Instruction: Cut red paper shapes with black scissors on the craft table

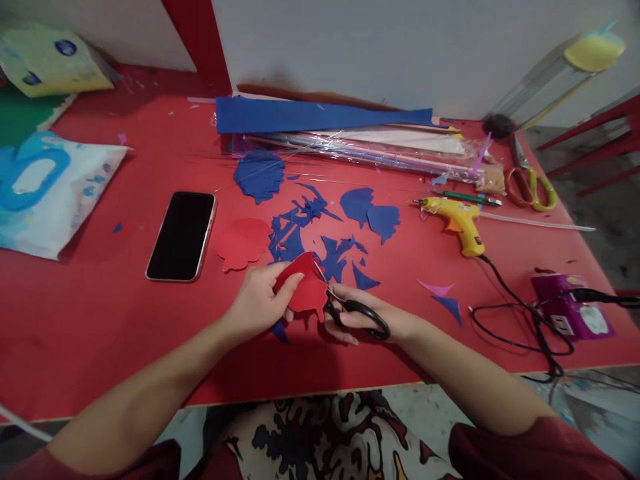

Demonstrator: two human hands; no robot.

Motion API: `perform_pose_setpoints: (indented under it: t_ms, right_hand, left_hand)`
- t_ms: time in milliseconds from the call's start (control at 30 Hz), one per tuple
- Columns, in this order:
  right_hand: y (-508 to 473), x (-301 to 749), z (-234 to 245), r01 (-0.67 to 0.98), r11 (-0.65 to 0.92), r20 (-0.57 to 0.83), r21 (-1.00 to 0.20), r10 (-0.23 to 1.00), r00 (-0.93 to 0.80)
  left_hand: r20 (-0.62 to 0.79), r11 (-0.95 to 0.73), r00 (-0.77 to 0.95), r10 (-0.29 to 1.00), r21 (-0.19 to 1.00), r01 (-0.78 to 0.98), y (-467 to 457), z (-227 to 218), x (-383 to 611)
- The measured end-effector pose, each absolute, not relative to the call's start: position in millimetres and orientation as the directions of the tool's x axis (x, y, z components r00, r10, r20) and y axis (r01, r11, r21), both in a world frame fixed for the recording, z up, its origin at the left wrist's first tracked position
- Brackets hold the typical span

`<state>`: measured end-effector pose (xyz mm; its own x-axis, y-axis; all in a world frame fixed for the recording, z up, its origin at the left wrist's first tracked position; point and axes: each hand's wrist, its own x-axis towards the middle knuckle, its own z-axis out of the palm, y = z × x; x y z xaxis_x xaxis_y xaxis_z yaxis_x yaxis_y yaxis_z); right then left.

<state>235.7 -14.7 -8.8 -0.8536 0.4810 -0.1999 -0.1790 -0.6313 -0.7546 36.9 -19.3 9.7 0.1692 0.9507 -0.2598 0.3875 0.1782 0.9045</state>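
My left hand (260,301) pinches a red paper cutout (306,287) and holds it just above the red table (100,333). My right hand (357,313) grips black-handled scissors (357,312), fingers through the loops, with the blades reaching into the red cutout. Another red paper shape (243,242) lies flat just beyond my left hand. Blue paper scraps (305,230) and blue cut shapes (373,212) are scattered behind both hands.
A black phone (183,235) lies to the left. A yellow glue gun (460,222) with its black cord (520,320) sits at right, near yellow-handled scissors (530,183). Blue paper (320,115) and wrapped sheets lie at the back; plastic packets (45,187) at far left.
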Motion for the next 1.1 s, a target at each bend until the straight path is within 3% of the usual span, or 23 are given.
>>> perform_pose_setpoints:
  t_ms: [433, 800, 1100]
  right_hand:
    - [-19, 233, -8, -0.211, -0.693, -0.223, -0.689, 0.48, -0.848]
    - [-20, 229, -13, -0.212, -0.537, -0.148, -0.817, 0.55, -0.822]
    - [-22, 225, -10, -0.238, -0.497, -0.123, -0.835, 0.589, -0.799]
  left_hand:
    - [-0.246, 0.173, 0.14, 0.959, 0.902, 0.396, -20, 9, 39]
    - [-0.266, 0.233, 0.12, 0.956, 0.944, 0.236, -28, 11, 48]
    - [-0.318, 0.307, 0.106, 0.942, 0.945, 0.11, -32, 7, 54]
